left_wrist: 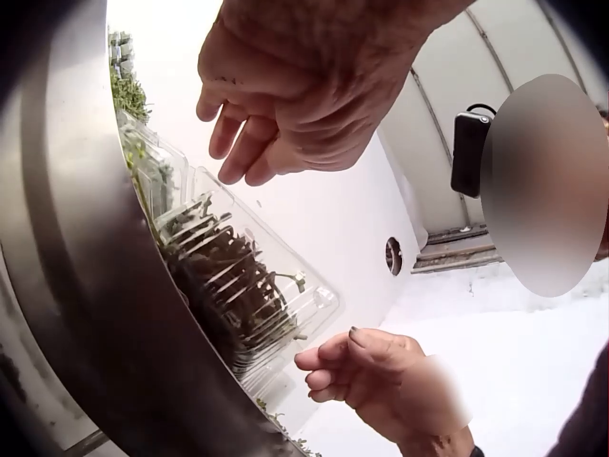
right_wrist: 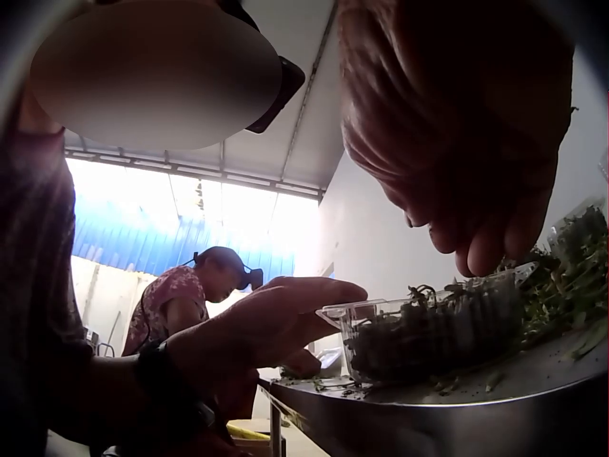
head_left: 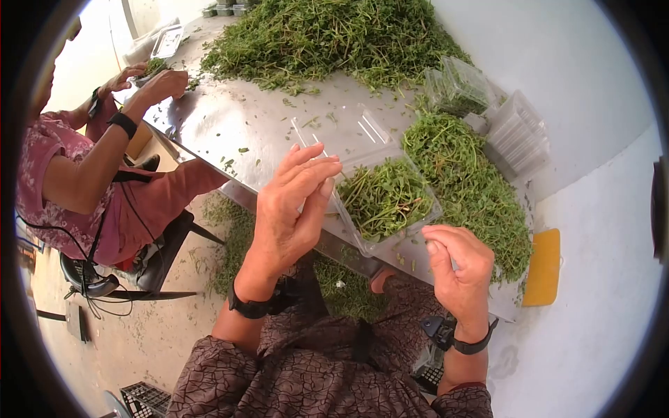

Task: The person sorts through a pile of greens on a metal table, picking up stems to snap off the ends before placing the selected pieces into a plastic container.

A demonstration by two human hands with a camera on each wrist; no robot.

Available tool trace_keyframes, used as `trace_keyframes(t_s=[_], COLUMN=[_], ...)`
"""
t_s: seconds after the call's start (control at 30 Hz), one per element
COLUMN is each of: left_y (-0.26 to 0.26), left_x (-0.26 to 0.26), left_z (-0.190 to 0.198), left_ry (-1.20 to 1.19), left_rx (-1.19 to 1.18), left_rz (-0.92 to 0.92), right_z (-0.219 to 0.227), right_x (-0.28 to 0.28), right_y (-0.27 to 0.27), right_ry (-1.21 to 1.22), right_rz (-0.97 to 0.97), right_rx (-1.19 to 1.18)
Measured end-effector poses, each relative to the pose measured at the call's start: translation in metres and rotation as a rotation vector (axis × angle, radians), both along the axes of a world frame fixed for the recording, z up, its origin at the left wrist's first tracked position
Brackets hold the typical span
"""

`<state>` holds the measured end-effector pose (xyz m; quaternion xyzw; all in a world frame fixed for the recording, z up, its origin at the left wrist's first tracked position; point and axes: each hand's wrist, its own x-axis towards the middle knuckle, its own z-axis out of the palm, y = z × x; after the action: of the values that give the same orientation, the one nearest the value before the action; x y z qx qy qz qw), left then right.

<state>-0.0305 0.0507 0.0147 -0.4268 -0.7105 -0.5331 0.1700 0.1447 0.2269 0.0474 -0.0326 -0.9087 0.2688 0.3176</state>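
A clear plastic box (head_left: 437, 209) filled with green leafy sprigs (head_left: 387, 198) stands at the table's front edge, its lid (head_left: 341, 129) folded back away from the body. Above the box's left side is my left hand (head_left: 289, 209), fingers extended and holding nothing. My right hand (head_left: 461, 272) hovers by the near right corner, fingers bent loosely with the thumb near the index finger, nothing visible between them. In the left wrist view the box (left_wrist: 319, 295) lies between both hands. The right wrist view has the right hand (right_wrist: 457, 143) over the sprigs and the left hand (right_wrist: 271, 319) beside the box's rim.
A big heap of greens (head_left: 334, 42) covers the table's back; a smaller pile (head_left: 474, 188) lies right of the box. Stacked empty boxes (head_left: 519, 136) and a filled one (head_left: 460, 87) stand at the right. Another person (head_left: 90, 167) sits at left, hands over a box.
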Motion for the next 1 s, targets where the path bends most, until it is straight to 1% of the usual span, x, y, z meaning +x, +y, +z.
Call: trace_keyframes(t_s=[0.1, 0.17, 0.3, 0.37, 0.4, 0.5, 0.53, 0.63, 0.67, 0.7, 0.73, 0.77, 0.8, 0.87, 0.9, 0.97, 1.0], left_y=[-0.004, -0.006, -0.001, 0.005, 0.007, 0.005, 0.006, 0.005, 0.004, 0.003, 0.001, -0.002, -0.006, -0.014, -0.017, -0.028, -0.034], left_x=[0.002, 0.005, 0.008, 0.008, 0.008, 0.005, 0.005, 0.006, 0.007, 0.008, 0.009, 0.009, 0.009, 0.009, 0.01, 0.013, 0.014], left_z=[-0.001, 0.0, -0.002, -0.001, -0.001, 0.002, 0.001, -0.001, -0.002, -0.003, -0.005, -0.007, -0.01, -0.017, -0.018, -0.03, -0.036], left_ry=[0.029, 0.125, 0.151, 0.194, 0.198, 0.243, 0.246, 0.233, 0.236, 0.21, 0.182, 0.183, 0.183, 0.178, 0.24, 0.234, 0.227], left_rx=[-0.044, -0.139, -0.187, -0.306, -0.291, -0.398, -0.387, -0.378, -0.372, -0.3, -0.228, -0.168, -0.161, -0.086, -0.046, -0.003, 0.034], left_rz=[-0.038, -0.074, -0.098, -0.078, -0.107, -0.071, -0.095, -0.061, -0.067, -0.055, -0.042, -0.024, -0.027, 0.011, 0.053, 0.041, 0.032], right_z=[-0.001, -0.002, -0.006, -0.008, -0.009, -0.011, -0.009, -0.005, -0.003, -0.001, 0.001, 0.004, 0.008, 0.011, 0.013, 0.022, 0.023], right_x=[0.001, 0.002, 0.005, 0.006, 0.008, 0.011, 0.016, 0.021, 0.023, 0.026, 0.028, 0.031, 0.032, 0.033, 0.032, 0.029, 0.027], right_y=[0.0, 0.0, -0.001, -0.003, -0.002, 0.002, 0.004, 0.013, 0.019, 0.024, 0.029, 0.034, 0.04, 0.057, 0.063, 0.072, 0.078], right_ry=[0.005, -0.008, -0.006, -0.011, -0.011, 0.022, 0.02, -0.006, 0.02, 0.045, 0.044, 0.009, -0.024, -0.031, -0.083, -0.202, -0.201], right_rz=[-0.001, -0.007, -0.037, -0.034, -0.065, -0.048, -0.073, -0.141, -0.203, -0.264, -0.27, -0.342, -0.414, -0.43, -0.475, -0.547, -0.552], right_rx=[-0.001, -0.011, -0.023, -0.078, -0.066, -0.049, -0.04, -0.05, 0.023, 0.095, 0.099, 0.081, 0.064, 0.043, 0.08, 0.128, 0.132])
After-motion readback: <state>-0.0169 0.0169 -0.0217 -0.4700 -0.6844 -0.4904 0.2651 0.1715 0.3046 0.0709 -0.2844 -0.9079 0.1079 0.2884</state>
